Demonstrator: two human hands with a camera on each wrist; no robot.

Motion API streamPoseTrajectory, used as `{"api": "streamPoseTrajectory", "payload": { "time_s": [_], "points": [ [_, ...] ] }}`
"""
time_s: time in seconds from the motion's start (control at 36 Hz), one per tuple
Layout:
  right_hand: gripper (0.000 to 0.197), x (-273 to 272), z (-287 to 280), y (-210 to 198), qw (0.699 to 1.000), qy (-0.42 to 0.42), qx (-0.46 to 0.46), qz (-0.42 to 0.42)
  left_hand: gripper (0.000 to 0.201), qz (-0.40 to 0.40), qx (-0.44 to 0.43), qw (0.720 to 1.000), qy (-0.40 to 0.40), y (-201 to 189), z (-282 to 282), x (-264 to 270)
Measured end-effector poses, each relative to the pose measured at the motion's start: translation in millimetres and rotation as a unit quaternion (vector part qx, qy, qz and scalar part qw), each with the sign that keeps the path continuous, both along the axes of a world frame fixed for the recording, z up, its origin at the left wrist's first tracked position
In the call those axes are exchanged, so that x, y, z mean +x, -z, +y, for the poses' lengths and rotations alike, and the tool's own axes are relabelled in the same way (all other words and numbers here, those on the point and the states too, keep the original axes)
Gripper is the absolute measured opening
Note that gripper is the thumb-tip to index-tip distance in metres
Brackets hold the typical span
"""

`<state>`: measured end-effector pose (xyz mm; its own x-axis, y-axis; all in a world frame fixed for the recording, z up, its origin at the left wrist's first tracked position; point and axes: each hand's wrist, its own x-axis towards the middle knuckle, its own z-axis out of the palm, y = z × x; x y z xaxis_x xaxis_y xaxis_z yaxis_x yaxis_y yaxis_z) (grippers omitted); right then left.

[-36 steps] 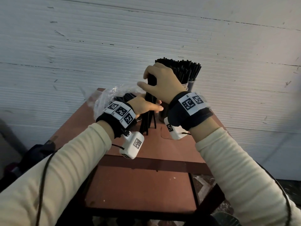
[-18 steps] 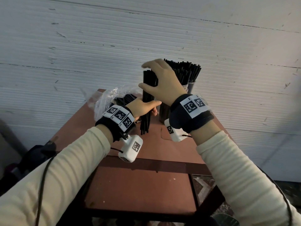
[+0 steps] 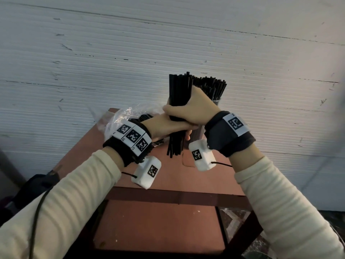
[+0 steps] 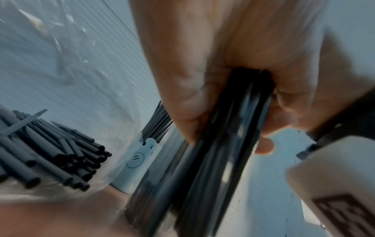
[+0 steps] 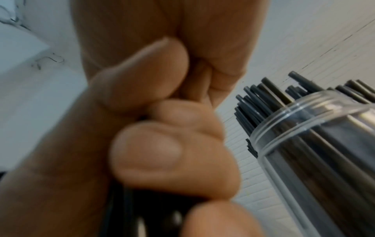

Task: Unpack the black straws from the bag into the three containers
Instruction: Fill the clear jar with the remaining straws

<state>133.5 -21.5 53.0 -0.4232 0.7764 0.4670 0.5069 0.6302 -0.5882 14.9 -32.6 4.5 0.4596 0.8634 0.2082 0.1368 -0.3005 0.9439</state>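
An upright bundle of black straws hangs above the red table. My right hand grips it around the middle, and my left hand grips it just below. In the left wrist view the bundle runs down out of the curled fingers. Behind it stands a clear container packed with straws; its clear rim shows in the right wrist view. The clear plastic bag lies to the left with loose straws inside. A pale blue container with a face print also holds straws.
A white ribbed wall rises straight behind the table. The table's front edge has a lower shelf beneath it. A dark object sits left of the table by my left sleeve.
My right hand has slid from the top of the bundle down to its middle and closed round it. Both hands have lifted the bundle higher, so its tips now stand above the filled container.
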Motion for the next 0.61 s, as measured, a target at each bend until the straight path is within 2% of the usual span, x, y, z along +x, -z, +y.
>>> {"api": "streamPoseTrajectory", "payload": {
  "time_s": [0.06,0.08,0.14,0.22,0.33,0.39,0.42,0.53,0.61],
  "points": [
    [0.022,3.0,1.0,-7.6,0.999,0.016,0.019,0.031,0.008,-0.022,0.033,0.998,-0.05,-5.0,1.1,5.7],
    [0.02,5.3,1.2,-13.4,0.998,0.025,0.029,0.055,0.017,-0.039,0.05,0.995,-0.081,-5.5,4.4,8.4],
    [0.019,10.6,2.7,-27.1,0.992,0.047,0.051,0.101,0.054,-0.09,0.072,0.983,-0.147,-3.6,12.5,13.5],
    [0.02,19.4,3.2,-48.9,0.982,0.068,0.087,0.15,0.091,-0.082,0.129,0.965,-0.213,1.9,28.2,16.8],
    [0.028,29.2,7.0,-67.9,0.972,0.079,0.113,0.192,0.124,-0.027,0.08,0.979,-0.184,2.2,50.3,20.1],
    [0.026,31.4,9.8,-72.5,0.971,0.087,0.115,0.189,0.138,0.007,0.07,0.983,-0.17,2.6,56.6,22.7],
    [0.025,32.1,11.7,-73.7,0.972,0.089,0.114,0.185,0.136,0.013,0.062,0.984,-0.164,3.7,60.5,23.4],
    [0.025,36.6,23.5,-77.1,0.97,0.111,0.112,0.184,0.106,0.04,0.059,0.983,-0.166,9.7,73.1,20.5],
    [0.025,41.2,35.5,-81.4,0.966,0.135,0.118,0.184,0.093,0.037,0.068,0.984,-0.16,12.6,77.0,16.9]
  ]
}}
